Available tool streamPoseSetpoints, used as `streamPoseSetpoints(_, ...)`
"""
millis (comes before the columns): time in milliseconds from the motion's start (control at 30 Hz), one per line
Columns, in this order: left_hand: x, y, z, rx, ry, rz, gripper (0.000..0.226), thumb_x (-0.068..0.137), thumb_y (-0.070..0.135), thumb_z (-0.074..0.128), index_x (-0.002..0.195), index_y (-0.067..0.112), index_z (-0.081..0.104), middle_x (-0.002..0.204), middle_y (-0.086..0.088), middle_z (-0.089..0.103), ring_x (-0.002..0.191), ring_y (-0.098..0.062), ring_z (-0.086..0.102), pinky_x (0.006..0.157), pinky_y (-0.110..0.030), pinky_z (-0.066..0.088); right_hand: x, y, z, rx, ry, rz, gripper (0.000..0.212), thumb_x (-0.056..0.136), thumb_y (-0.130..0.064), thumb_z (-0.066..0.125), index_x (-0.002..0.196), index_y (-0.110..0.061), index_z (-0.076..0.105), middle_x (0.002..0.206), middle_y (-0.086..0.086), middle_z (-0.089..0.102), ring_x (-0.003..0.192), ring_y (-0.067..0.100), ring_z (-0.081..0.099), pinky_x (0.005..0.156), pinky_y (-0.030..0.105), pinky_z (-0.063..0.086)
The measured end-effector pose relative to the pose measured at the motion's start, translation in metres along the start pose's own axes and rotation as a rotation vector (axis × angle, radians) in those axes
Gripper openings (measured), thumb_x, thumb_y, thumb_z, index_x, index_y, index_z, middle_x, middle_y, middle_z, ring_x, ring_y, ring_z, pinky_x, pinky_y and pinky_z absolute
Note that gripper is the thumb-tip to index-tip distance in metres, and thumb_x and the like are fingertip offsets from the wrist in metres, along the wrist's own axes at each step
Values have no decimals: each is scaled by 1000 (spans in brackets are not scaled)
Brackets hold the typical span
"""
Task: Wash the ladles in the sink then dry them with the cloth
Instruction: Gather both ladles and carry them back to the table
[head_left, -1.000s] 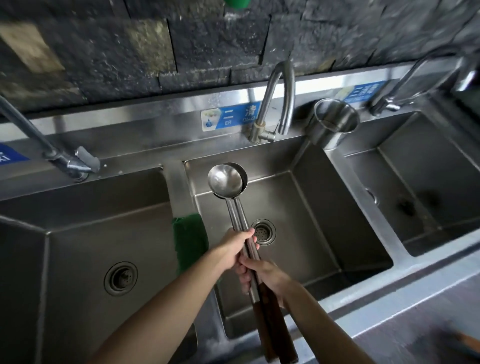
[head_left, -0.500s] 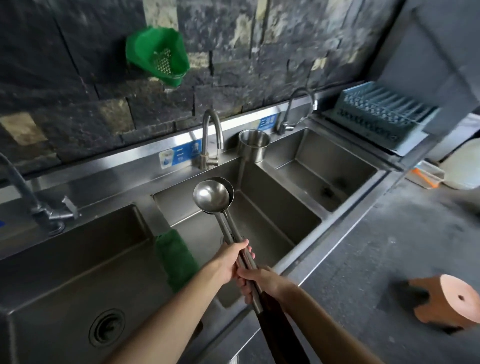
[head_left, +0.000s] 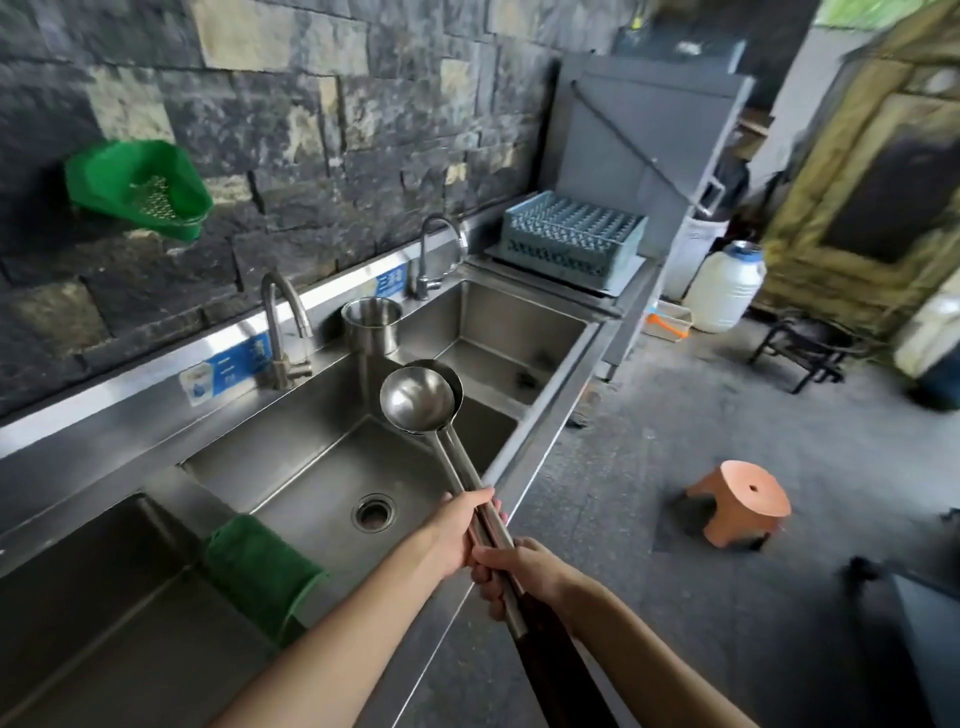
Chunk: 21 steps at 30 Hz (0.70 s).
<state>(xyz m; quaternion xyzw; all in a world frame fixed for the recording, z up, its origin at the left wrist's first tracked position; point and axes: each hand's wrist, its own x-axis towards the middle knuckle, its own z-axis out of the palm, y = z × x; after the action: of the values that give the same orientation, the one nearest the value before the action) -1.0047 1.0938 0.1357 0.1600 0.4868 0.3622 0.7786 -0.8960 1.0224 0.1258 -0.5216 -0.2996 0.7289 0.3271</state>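
Two steel ladles (head_left: 421, 397) with dark wooden handles are held together, one stacked on the other, bowls up over the middle sink basin (head_left: 311, 467). My left hand (head_left: 460, 532) grips the steel shafts higher up. Just below it, my right hand (head_left: 511, 571) is closed around the same shafts, above the wooden grips. A green cloth (head_left: 260, 569) hangs over the divider between the left and middle basins.
A faucet (head_left: 283, 332) stands behind the middle basin, with a steel cup (head_left: 371, 325) to its right. Further right are a third basin (head_left: 498, 332), a blue dish rack (head_left: 571, 239), a white jug (head_left: 724, 288) and an orange stool (head_left: 737, 501) on the floor.
My view has swung to the right and pulled back, showing the floor and the dish rack. The ladles, held in both hands, have moved to the right over the middle basin.
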Motion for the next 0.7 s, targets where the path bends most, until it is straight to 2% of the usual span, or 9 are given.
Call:
streamPoseSetpoints(100, -3, -10, 20, 80, -41, 14, 28, 95, 12, 63, 115, 7, 45, 77, -11, 58, 58, -21, 62, 44, -26, 53, -18, 1, -14, 25, 41, -30, 12, 99, -9, 61, 88, -3, 60, 70, 8, 58, 52, 15, 52, 47, 26, 47)
streamPoseSetpoints(400, -20, -54, 92, 205, -191, -6, 21, 94, 10, 62, 109, 8, 47, 75, -10, 59, 63, -24, 63, 53, -29, 54, -83, 11, -70, 73, 168, -130, 14, 94, -13, 68, 94, -1, 61, 73, 9, 59, 56, 17, 55, 52, 30, 49)
streamPoseSetpoints(567, -38, -97, 138, 296, -266, -49, 19, 95, 12, 61, 108, 4, 50, 75, -10, 57, 65, -22, 62, 56, -30, 53, -129, 28, -108, 109, 247, -168, 14, 94, -11, 67, 84, -3, 63, 70, 8, 60, 53, 16, 55, 49, 29, 49)
streamPoseSetpoints(700, -59, -145, 179, 358, -316, -74, 20, 94, 12, 60, 108, 4, 49, 75, -11, 57, 66, -22, 62, 57, -30, 53, -177, 51, -145, 154, 308, -195, 14, 93, -12, 68, 83, -4, 63, 69, 8, 59, 53, 16, 54, 48, 28, 48)
